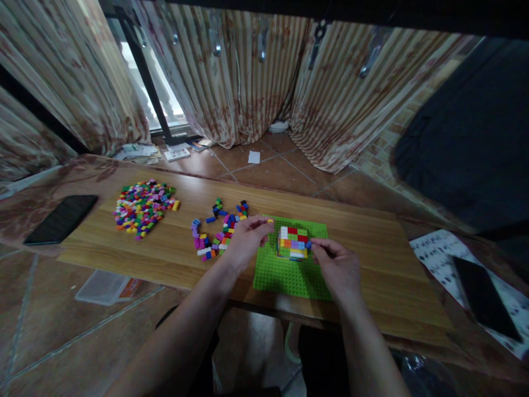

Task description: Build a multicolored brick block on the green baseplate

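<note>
A block of stacked toy bricks point(292, 243) in white, red, orange, yellow and blue stands on a green baseplate point(291, 278). To its left is my left hand point(249, 236), closed in a pinch on a small yellow brick point(270, 221) above the plate's left edge. My right hand point(338, 261) is closed on a small blue brick point(308, 245) at the right side of the stack. Whether that blue brick touches the stack, I cannot tell. Loose bricks point(202, 242) lie left of my left hand, partly hidden behind it.
A large heap of mixed bricks point(144, 207) covers part of the wooden board's point(367, 259) left end. A black tablet-like slab point(61, 219) lies further left. On the right, a dark phone point(485, 295) rests on a printed sheet point(433, 253). A clear plastic lid or box point(101, 288) is on the floor.
</note>
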`<act>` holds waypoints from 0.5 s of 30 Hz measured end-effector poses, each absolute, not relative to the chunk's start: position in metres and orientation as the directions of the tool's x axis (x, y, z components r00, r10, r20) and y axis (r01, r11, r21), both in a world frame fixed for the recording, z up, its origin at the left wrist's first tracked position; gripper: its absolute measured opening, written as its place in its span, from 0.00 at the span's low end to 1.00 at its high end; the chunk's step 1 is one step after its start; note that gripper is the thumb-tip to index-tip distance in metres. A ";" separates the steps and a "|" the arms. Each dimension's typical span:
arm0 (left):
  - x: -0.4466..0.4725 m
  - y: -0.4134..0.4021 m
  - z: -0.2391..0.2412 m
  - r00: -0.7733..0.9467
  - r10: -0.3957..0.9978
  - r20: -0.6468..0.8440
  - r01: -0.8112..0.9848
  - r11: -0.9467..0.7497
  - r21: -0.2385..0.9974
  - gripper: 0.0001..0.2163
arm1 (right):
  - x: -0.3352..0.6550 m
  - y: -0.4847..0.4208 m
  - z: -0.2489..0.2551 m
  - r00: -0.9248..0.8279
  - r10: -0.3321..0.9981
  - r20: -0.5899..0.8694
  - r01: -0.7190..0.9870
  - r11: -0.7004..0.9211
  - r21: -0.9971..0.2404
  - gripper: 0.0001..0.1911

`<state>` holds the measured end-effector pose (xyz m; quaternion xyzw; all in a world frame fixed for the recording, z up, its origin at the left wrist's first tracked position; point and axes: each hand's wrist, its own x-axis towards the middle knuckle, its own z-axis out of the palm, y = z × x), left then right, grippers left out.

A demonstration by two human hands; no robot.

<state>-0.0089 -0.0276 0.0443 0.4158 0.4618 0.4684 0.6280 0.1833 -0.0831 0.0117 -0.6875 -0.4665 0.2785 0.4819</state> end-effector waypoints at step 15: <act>-0.003 -0.030 0.041 0.167 0.964 -0.205 -0.147 0.230 0.962 0.06 | 0.178 -0.081 0.010 0.381 0.924 0.039 0.268 -0.070 -0.961 0.15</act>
